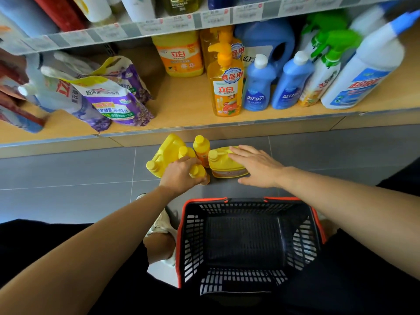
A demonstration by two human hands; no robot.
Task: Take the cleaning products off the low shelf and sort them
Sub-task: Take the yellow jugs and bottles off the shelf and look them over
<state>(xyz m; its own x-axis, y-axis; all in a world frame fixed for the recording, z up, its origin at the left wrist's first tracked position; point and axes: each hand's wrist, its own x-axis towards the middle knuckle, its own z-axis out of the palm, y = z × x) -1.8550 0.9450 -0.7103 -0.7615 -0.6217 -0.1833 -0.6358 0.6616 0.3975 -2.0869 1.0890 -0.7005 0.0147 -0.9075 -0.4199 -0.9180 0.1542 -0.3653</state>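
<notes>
Pouches (pixel 113 98) slump at the left of the low shelf (pixel 186 103) | handled yellow jug (pixel 166 153) on the floor by the shelf | your left hand (pixel 179 176) curls round a small yellow bottle (pixel 197 171) | your right hand (pixel 256 167) lies flat, fingers straight, on a squat yellow jug (pixel 221 164) | basket (pixel 245 242) sits between your arms | blue bottles (pixel 258 87) stand on the shelf at right

This is a shop: a supermarket aisle of household cleaners. A long rail of paper price labels (pixel 172 25) runs above the stock. The low wood-coloured shelf (pixel 186 103) carries goods in rows of the same brand: blue plastic bottles with white caps (pixel 258 85), orange-yellow pump bottles (pixel 226 87) and purple printed refill pouches (pixel 116 98). A black plastic mesh shopping basket with a red rim (pixel 193 235) stands on the grey tiled floor (pixel 68 178).
</notes>
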